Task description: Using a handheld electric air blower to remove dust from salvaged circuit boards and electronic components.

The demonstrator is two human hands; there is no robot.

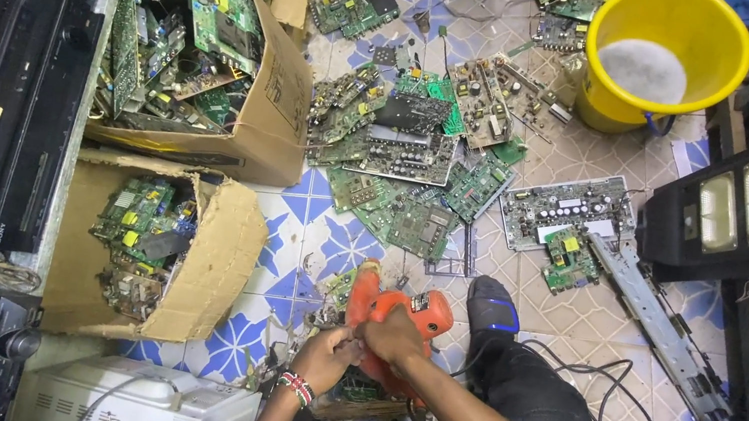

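An orange power drill (408, 316) lies low over the tiled floor, pointing left. My right hand (393, 334) grips its body from above. My left hand (327, 355), with a beaded band at the wrist, is closed at the drill's front end, where a small green circuit board (339, 288) lies under the tip. What the left fingers pinch is hidden. My dark-trousered leg and black shoe (493, 308) stretch out just right of the drill.
Many green circuit boards (403, 160) are strewn over the blue-patterned tiles. Two cardboard boxes (219, 261) of boards stand at left beside stacked black electronics (5, 57). A yellow bucket (659, 55) sits top right, a metal bracket (656, 314) and black cable at right, a white appliance (139, 405) below.
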